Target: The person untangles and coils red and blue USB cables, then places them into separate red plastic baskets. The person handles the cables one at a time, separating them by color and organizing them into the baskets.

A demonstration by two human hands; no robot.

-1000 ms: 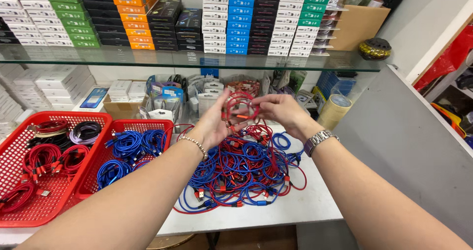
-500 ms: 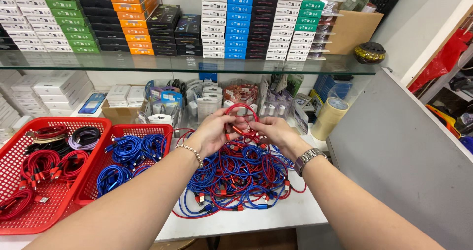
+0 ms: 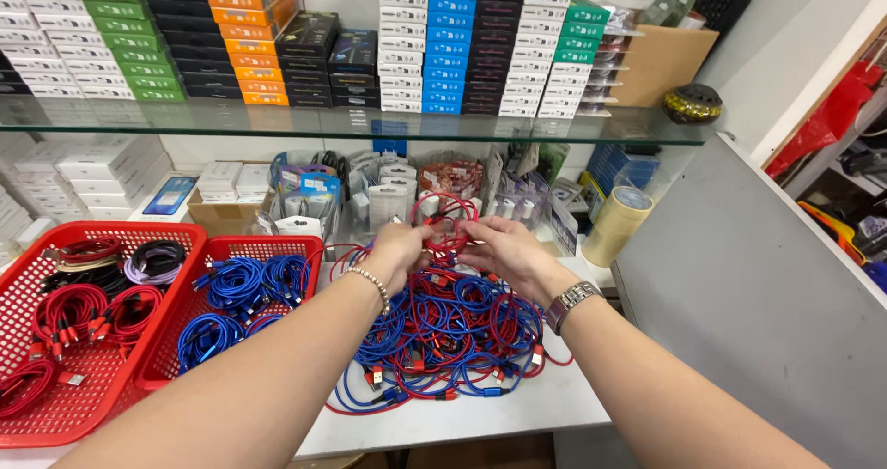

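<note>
Red cable loop (image 3: 445, 221) is pinched from both sides by closed fingers of the left hand (image 3: 399, 250) and right hand (image 3: 506, 250), above the tangled red-and-blue cable pile (image 3: 443, 340) on the white table (image 3: 462, 421), at twelve o'clock of it.

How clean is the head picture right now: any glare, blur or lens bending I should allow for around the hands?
Head view: bright and even, with only soft shadows under the cable pile. The glass shelf carries pale reflections but no harsh glare. Left hand, right hand and the red cable loop look sharp. The wide lens splays the forearms at the bottom edge.
</note>
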